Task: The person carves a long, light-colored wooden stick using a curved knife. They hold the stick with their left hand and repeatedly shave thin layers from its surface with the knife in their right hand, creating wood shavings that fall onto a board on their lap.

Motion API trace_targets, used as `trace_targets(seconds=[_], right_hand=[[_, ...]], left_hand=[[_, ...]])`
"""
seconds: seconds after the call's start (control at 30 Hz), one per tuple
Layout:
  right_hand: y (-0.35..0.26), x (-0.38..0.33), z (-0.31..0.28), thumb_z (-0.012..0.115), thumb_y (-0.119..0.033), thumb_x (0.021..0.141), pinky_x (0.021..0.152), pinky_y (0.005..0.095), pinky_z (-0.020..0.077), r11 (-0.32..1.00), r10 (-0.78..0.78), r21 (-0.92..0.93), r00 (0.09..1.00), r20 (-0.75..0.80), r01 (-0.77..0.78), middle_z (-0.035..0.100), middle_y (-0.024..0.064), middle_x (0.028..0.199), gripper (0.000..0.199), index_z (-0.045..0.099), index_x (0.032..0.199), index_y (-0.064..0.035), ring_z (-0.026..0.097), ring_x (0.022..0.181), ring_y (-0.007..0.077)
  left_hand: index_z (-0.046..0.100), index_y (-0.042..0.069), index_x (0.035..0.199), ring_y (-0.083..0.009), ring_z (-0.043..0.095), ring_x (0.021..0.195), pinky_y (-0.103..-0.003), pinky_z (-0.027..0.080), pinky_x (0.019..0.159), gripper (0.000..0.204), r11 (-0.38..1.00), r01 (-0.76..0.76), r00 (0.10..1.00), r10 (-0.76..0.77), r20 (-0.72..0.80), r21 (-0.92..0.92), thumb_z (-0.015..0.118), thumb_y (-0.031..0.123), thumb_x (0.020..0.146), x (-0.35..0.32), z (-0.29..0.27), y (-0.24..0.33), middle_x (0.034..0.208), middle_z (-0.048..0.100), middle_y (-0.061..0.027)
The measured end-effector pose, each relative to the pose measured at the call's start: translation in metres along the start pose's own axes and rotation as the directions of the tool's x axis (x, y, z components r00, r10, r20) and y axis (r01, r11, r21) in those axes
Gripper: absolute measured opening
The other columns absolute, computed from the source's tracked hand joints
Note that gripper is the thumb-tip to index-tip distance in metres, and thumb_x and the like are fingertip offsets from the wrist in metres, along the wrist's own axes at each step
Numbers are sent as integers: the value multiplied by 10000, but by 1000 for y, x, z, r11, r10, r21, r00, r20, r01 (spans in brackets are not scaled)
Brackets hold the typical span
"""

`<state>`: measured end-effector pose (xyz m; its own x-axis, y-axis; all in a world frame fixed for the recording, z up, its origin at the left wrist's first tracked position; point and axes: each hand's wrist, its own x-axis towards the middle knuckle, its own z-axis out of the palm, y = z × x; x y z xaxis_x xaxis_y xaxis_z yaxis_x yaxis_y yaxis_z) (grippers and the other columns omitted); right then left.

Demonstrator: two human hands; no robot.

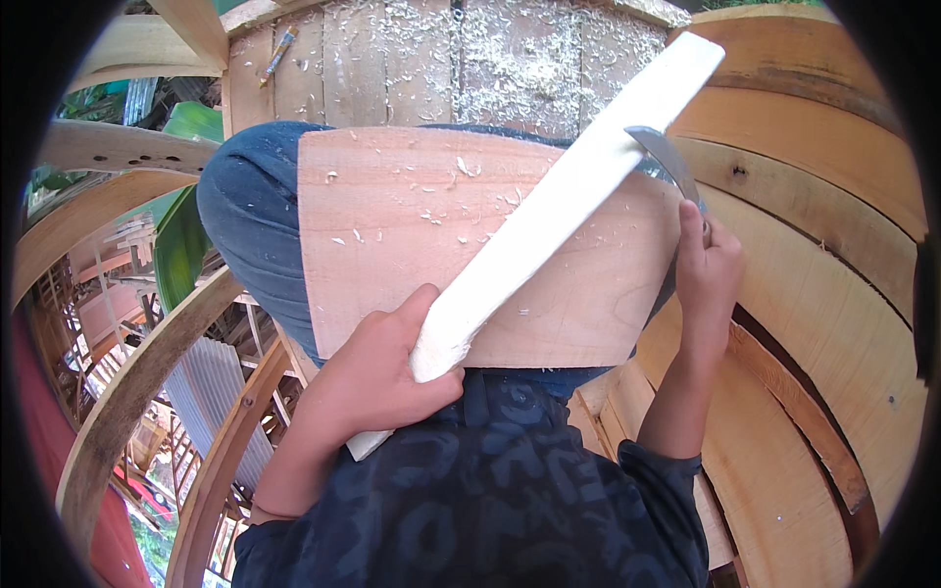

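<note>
A long pale piece of wood lies slantwise over the board on my lap, its far end up to the right. My left hand is wrapped round its near end, which shows again below the wrist. In my right hand is a knife with a curved blade, its handle mostly hidden by the fingers. The blade's tip meets the right edge of the pale wood near the far end. Beneath both lies a flat reddish wooden board, resting across my thighs with a few shavings on it.
Wood shavings cover the plank floor ahead. A small wrapper-like stick lies at the far left. Curved plank walls rise on the right. To the left are wooden rails, with leaves and corrugated sheet beyond.
</note>
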<state>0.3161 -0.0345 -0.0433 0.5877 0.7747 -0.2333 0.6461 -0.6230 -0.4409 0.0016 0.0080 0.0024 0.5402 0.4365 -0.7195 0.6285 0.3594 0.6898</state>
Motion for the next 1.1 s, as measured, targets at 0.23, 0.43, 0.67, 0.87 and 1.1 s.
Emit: trace_targets(seconds=[0.23, 0.43, 0.67, 0.87, 1.1], right_hand=[[-40, -63, 21, 774, -435, 782, 444, 376, 399, 925, -378, 92, 912, 160, 368, 495, 137, 493, 488, 551, 631, -28, 518, 444, 316], [-47, -68, 26, 799, -308, 730, 477, 388, 426, 943, -330, 91, 936, 119, 320, 527, 135, 533, 354, 586, 660, -34, 564, 501, 327], [-28, -83, 12, 768, -158, 680, 520, 394, 447, 912, -411, 63, 897, 161, 406, 573, 131, 634, 208, 599, 685, -36, 597, 576, 321], [-29, -101, 8, 712, -182, 716, 547, 416, 475, 948, -282, -78, 927, 245, 309, 592, 162, 619, 170, 631, 696, -34, 618, 602, 341], [-32, -75, 2, 694, -253, 709, 601, 438, 511, 929, -169, -277, 947, 273, 245, 626, 188, 650, 231, 671, 693, -24, 644, 642, 361]], left_hand=[[516, -4, 1171, -263, 637, 806, -358, 484, 765, 528, 999, 51, 998, -50, 42, -10, 730, 191, 729, -1, -5, 1, 861, 636, -168], [514, 16, 1257, -129, 555, 999, -305, 445, 882, 673, 973, -190, 960, 211, 181, -129, 841, 251, 717, -6, -22, -29, 1058, 624, -79], [333, 53, 1440, -160, 666, 782, -289, 555, 649, 622, 736, 247, 924, 16, 382, -630, 657, 134, 916, -18, -18, -27, 924, 656, -116], [264, 76, 1472, -140, 629, 612, -277, 536, 562, 575, 707, 259, 911, 48, 410, -659, 558, 129, 981, -11, -4, -30, 776, 622, -85], [271, 61, 1461, -137, 619, 604, -275, 524, 547, 547, 721, 209, 919, 85, 385, -660, 540, 145, 991, -9, -3, -33, 763, 608, -81]])
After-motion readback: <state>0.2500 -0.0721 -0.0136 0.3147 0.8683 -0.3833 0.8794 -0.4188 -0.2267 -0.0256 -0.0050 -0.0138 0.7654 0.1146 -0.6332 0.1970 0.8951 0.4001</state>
